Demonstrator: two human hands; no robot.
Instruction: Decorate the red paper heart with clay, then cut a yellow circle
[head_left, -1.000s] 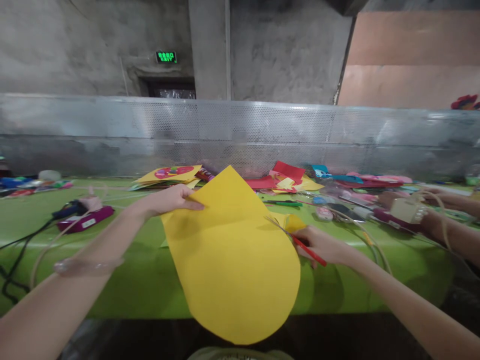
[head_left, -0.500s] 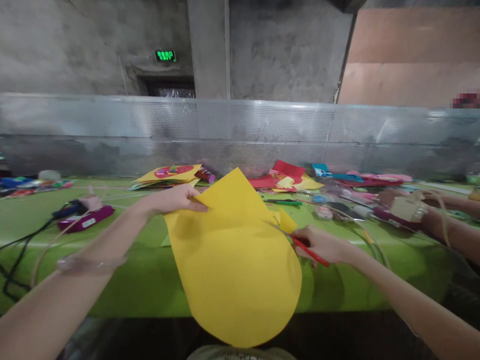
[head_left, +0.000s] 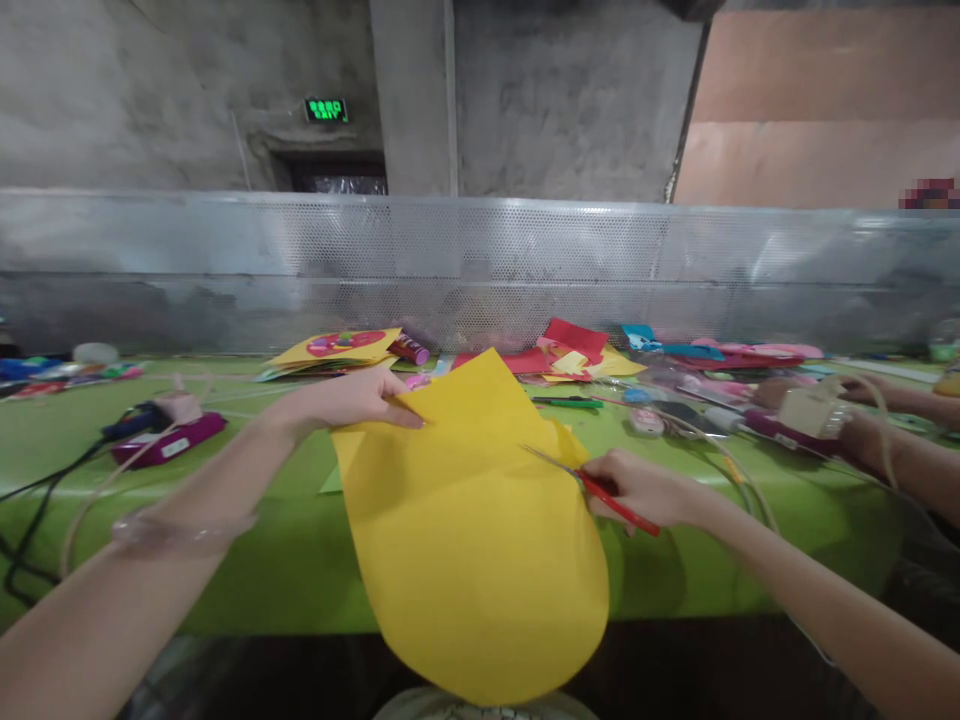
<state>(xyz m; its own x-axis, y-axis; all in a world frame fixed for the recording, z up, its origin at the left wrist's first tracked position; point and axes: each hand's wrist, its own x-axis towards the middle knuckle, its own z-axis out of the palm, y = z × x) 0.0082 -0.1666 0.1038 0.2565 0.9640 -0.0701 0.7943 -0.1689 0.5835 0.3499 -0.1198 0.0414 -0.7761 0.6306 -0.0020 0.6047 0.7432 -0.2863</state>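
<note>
A large sheet of yellow paper [head_left: 480,540] hangs over the table's front edge, its lower end rounded and its top still cornered. My left hand [head_left: 367,398] pinches it at the upper left, thumb on top. In my right hand [head_left: 637,488] are red-handled scissors [head_left: 619,503], fingers wrapped round the handles. The metal blades lie across the paper's right side, pointing left and slightly up. Beside them a yellow flap stands up at the paper's right edge. Part of the lower blade is hidden.
On the green table [head_left: 255,440] lie a stack of decorated yellow cards [head_left: 330,348], red paper [head_left: 574,340], a green pen [head_left: 570,402] and a purple power strip [head_left: 169,440] with cables. Another person's arms [head_left: 900,450] reach in at the right. A perforated metal panel [head_left: 480,260] stands behind.
The paper has shifted slightly right and its top corner has dipped. The scissor blades now show more fully over the paper, and my left hand has moved a little right.
</note>
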